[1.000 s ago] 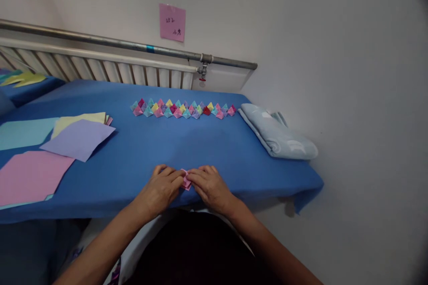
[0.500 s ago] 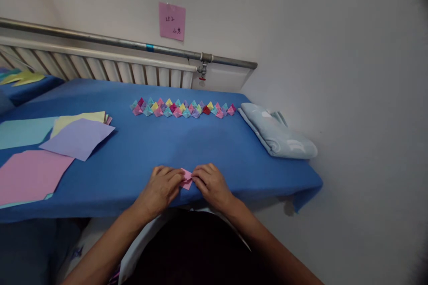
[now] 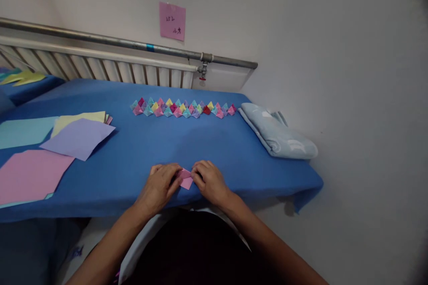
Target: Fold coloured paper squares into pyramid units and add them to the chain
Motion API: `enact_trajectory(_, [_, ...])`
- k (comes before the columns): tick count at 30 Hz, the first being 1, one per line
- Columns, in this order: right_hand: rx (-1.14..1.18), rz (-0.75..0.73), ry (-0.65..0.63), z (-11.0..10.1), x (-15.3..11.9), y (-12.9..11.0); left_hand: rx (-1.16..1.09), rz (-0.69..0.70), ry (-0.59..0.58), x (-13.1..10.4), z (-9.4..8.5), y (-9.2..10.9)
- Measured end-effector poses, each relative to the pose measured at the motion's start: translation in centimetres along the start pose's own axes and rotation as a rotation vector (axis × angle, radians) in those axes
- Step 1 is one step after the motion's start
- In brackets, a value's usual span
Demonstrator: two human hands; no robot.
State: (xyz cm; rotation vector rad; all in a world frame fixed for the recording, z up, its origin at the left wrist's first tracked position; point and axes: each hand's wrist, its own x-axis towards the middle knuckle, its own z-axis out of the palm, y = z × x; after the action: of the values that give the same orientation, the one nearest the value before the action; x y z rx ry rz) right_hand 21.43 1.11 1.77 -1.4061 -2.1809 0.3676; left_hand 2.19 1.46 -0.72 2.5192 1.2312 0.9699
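Left hand (image 3: 159,185): your fingers pinch the pink paper piece (image 3: 186,180), steadying it flat for folding.
Right hand (image 3: 209,181): closed on the piece's other side.
Bench (image 3: 200,142): supports the piece at its near edge.

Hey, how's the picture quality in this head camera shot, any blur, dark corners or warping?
Head view: soft, even light with no glare; dark vignetting in the upper right corner; the pipe bows from lens warp; both hands, left hand and right hand, and the pink paper look slightly soft.

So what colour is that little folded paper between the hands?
Pink; the head view shows the folded paper pinched between the left hand and right hand.
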Motion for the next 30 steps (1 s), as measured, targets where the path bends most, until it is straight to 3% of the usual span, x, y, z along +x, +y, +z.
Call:
enact_trajectory(9, [-0.018,0.023,0.006,0.1,0.4,0.0,0.040,-0.033,0.020,0.4,0.3,0.2])
enact_trajectory(16, [0.016,0.025,0.041,0.2,0.5,0.0,0.063,-0.084,0.102,0.4,0.9,0.1])
enact_trajectory(30, [0.001,0.090,0.069,0.6,0.7,0.0,0.275,-0.063,0.096,0.2,0.9,0.1])
